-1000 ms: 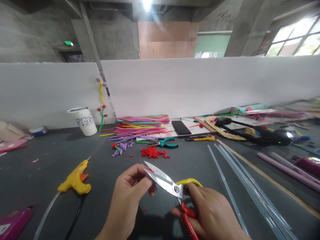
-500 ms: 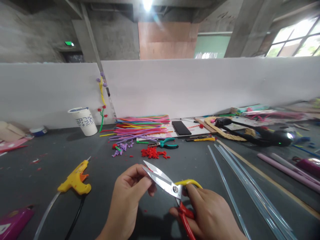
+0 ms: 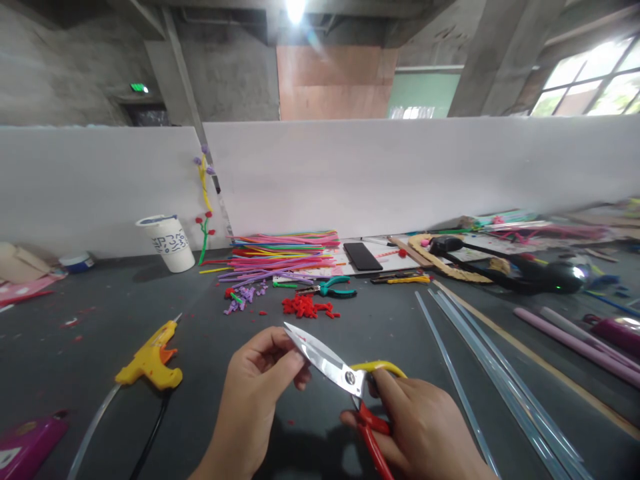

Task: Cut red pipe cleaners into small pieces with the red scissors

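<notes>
My right hand (image 3: 420,420) is closed round the scissors (image 3: 330,363), which have one red and one yellow handle. Their silver blades lie together and point up and left. My left hand (image 3: 260,393) makes a pinch at the blade tips, thumb against fingers. What it pinches is hidden; a trace of red shows by the blades. Just beyond the tips lies a pile of short red pipe-cleaner pieces (image 3: 306,307). Purple pieces (image 3: 246,297) sit to its left, and teal-handled pliers (image 3: 333,288) rest behind it.
On the left are a yellow glue gun (image 3: 153,357) with its cord and a white cup (image 3: 167,243). Pipe cleaners (image 3: 285,253) and a phone (image 3: 363,256) lie at the back. Clear glue sticks (image 3: 500,373) and a black headlamp-like device (image 3: 530,270) occupy the right.
The scissors' blades have closed together at my left fingertips. Both hands stay in nearly the same place.
</notes>
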Demonstrator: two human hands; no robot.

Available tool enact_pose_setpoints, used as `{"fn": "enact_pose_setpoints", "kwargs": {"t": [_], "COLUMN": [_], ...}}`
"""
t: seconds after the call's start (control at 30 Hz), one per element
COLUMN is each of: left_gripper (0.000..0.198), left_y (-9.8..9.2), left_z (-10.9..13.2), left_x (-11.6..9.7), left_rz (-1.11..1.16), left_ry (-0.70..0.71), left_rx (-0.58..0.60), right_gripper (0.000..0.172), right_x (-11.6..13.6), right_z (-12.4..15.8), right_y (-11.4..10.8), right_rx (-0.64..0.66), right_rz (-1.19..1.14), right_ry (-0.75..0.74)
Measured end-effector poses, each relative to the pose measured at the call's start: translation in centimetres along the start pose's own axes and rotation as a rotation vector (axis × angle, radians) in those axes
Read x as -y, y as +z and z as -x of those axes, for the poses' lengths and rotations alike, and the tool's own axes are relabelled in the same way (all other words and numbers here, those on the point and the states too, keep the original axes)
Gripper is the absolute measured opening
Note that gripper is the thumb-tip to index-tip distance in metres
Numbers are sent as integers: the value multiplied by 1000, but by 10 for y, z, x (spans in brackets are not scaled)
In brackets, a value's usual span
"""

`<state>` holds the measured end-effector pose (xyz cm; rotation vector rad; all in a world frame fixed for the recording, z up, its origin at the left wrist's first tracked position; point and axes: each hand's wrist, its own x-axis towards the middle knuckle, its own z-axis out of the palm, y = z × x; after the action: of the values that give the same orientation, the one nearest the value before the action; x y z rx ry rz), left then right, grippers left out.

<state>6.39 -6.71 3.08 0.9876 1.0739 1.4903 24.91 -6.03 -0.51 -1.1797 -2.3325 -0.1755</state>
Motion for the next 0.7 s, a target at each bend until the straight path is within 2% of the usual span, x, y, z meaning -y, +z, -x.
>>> {"fn": "enact_pose_setpoints", "kwargs": {"t": [0.07, 0.13, 0.23, 0.33, 0.43, 0.5, 0.6, 0.7], "left_gripper": [6, 7, 7, 7, 6, 6, 5, 6], "left_y": [-1, 0, 3, 8, 11, 11, 7, 4], "left_z": [-2, -3, -2, 0, 2, 3, 2, 0], "left_x": [0, -1, -2, -2, 1, 4, 8, 9], "left_rz": [-23, -43, -58, -52, -50, -49, -59, -66], "left_ry": [4, -12, -85, -272, -443, -483, -505, -526], "left_rx": [-8, -10, 24, 152, 300, 353, 377, 380], "right_gripper": [35, 33, 25, 16, 16, 14, 10, 7], "right_x": [-3, -5, -5, -2, 3, 6, 10, 11], "right_z": [-2, -5, -16, -29, -39, -42, -44, -43], "right_y": [-2, -4, -8, -12, -15, -16, -17, -16], "right_rx": [25, 98, 228, 317, 339, 381, 432, 425], "right_rz": [-38, -168, -580, -987, -1213, -1265, -1261, -1288], "right_ry": [55, 202, 455, 637, 646, 616, 601, 591]}}
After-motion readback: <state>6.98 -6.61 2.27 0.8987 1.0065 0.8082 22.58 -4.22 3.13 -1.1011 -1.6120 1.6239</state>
